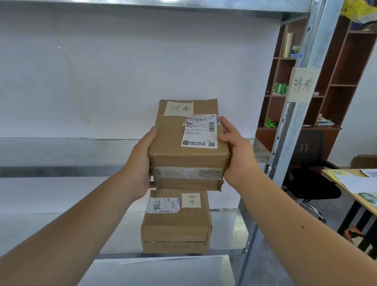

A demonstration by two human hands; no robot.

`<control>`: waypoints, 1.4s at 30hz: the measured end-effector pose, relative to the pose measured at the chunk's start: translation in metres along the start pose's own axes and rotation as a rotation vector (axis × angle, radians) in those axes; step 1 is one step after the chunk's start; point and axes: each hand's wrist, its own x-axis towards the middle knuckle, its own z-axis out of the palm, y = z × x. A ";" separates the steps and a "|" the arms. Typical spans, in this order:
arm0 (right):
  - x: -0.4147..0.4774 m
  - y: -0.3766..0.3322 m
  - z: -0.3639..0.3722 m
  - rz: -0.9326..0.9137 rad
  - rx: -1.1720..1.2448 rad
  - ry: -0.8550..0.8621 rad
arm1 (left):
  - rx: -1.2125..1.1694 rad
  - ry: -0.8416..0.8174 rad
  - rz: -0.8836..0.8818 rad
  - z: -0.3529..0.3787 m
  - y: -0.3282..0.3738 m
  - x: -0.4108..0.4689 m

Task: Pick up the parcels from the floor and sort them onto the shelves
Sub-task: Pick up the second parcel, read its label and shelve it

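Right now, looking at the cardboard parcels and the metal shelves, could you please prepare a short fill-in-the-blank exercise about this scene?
1. The brown cardboard parcel with the handwritten note is gripped by ____ hands, the left hand and the right hand.
2. A second brown cardboard parcel rests on the grey metal shelf ____ the held one.
3. The handwritten paper label is stuck on the shelf's metal ____.

Missing words: both; below; upright

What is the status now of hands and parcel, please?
Left hand and right hand clamp brown cardboard parcel at metal shelf. Second cardboard box on shelf below. Path clear.
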 end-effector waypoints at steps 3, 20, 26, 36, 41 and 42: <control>-0.001 -0.001 0.004 0.009 -0.006 0.027 | -0.003 0.041 0.060 0.001 0.004 -0.001; -0.012 -0.004 0.022 -0.212 -0.537 0.051 | -0.098 0.206 0.250 -0.023 -0.010 0.027; -0.018 0.012 0.036 -0.369 -0.832 0.030 | 0.071 0.431 0.484 -0.023 -0.022 0.026; -0.012 0.039 0.047 -0.703 -1.359 0.171 | 0.060 0.152 0.607 -0.009 -0.030 0.001; -0.005 0.038 0.042 -0.910 -1.366 0.139 | -0.075 0.139 0.566 -0.023 -0.029 0.008; -0.004 0.038 0.041 -0.925 -1.398 0.150 | -0.067 0.161 0.571 -0.025 -0.029 0.010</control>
